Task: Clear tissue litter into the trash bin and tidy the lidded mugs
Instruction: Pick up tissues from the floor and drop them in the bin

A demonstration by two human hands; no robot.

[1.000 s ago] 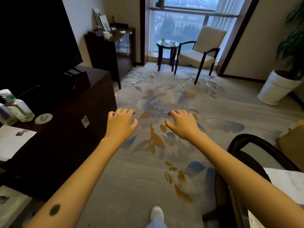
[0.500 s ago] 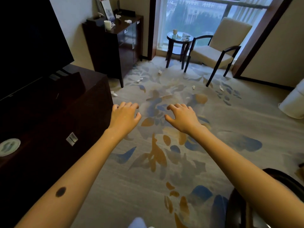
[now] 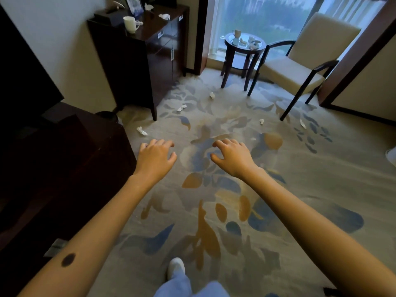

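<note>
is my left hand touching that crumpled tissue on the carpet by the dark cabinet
Apart. The head view shows a strip of carpet between the left hand and the crumpled tissue; the hand holds nothing.

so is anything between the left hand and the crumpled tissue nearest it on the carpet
Nothing visible. The left hand hovers empty, fingers loosely curled, and only bare carpet lies between it and the crumpled tissue. The low dark cabinet stands beside that path, not across it.
</note>
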